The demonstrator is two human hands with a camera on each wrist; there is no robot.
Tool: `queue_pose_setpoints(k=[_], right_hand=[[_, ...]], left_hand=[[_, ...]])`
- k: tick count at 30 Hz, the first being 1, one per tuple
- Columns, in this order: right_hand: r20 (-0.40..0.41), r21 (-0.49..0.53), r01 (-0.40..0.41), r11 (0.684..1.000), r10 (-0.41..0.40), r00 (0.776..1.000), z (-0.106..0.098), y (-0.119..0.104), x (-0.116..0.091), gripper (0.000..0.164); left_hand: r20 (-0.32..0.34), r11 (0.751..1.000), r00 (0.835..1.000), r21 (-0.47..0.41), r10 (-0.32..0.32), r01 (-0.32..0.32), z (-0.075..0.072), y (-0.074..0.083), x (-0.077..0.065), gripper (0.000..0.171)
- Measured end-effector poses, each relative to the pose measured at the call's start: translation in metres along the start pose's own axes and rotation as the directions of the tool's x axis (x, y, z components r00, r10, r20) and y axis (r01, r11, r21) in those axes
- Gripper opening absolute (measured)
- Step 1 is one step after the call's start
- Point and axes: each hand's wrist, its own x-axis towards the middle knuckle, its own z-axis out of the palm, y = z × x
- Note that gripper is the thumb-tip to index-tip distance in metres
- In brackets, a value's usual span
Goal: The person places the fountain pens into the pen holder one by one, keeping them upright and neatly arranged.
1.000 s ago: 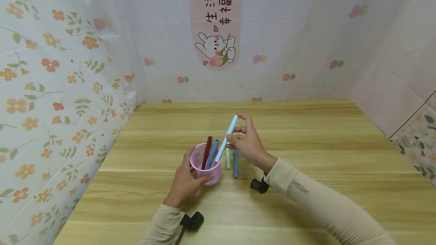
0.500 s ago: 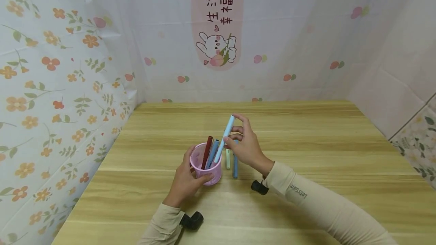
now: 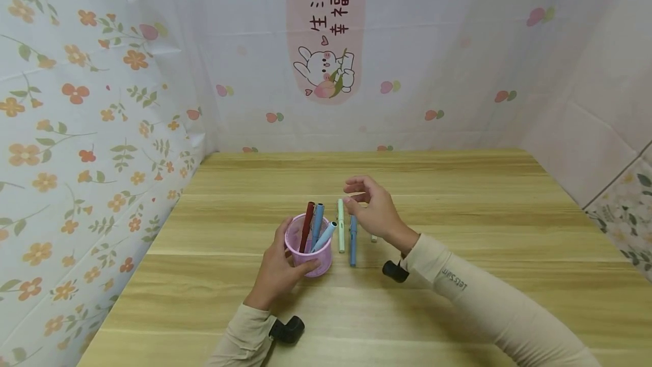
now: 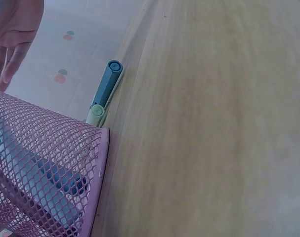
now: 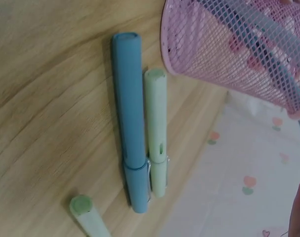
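A pink mesh pen cup (image 3: 320, 262) stands on the table, gripped around its side by my left hand (image 3: 277, 276). Inside it lean a dark red pen (image 3: 307, 225), a blue pen (image 3: 318, 222) and a light blue pen (image 3: 326, 235). To the right of the cup my right hand (image 3: 377, 211) hovers with loosely bent fingers, holding nothing. Under and beside it lie a pale green pen (image 3: 341, 231) and another blue pen (image 3: 353, 245). A second pale green pen (image 5: 93, 219) shows in the right wrist view, mostly covered by the hand in the head view.
The wooden table (image 3: 214, 299) reaches back to a printed cloth (image 3: 433, 61) hung behind it. A flowered cloth (image 3: 76, 186) hangs along the left side. Black camera mounts sit at both wrists, the left mount (image 3: 287, 330) low over the table.
The light blue pen has gone from my right hand's pinch into the cup, where it leans right. My right hand has let go and drawn slightly up and right. The left hand stays put.
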Motion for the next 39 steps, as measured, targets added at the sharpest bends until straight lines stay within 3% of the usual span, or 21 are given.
queue_pose_setpoints(k=[7, 19, 26, 39], right_hand=[[0.043, 0.016, -0.106, 0.994, 0.105, 0.994, -0.004, 0.008, 0.007, 0.035], [0.033, 0.004, -0.195, 0.981, 0.195, 0.980, -0.016, 0.035, 0.019, 0.034], [0.022, -0.067, -0.255, 0.965, 0.257, 0.966, -0.021, 0.046, 0.026, 0.034], [0.003, -0.264, -0.368, 0.892, 0.382, 0.924, -0.028, 0.058, 0.034, 0.046]], left_hand=[[0.003, 1.000, 1.000, 0.000, -0.009, 0.009, 0.000, 0.000, 0.001, 0.103], [0.011, 1.000, 1.000, -0.014, -0.007, 0.007, 0.000, 0.000, 0.001, 0.102], [0.004, 1.000, 1.000, 0.002, 0.005, -0.005, 0.000, -0.001, 0.002, 0.101], [0.008, 1.000, 1.000, 0.008, -0.003, 0.003, 0.000, -0.001, 0.000, 0.099]])
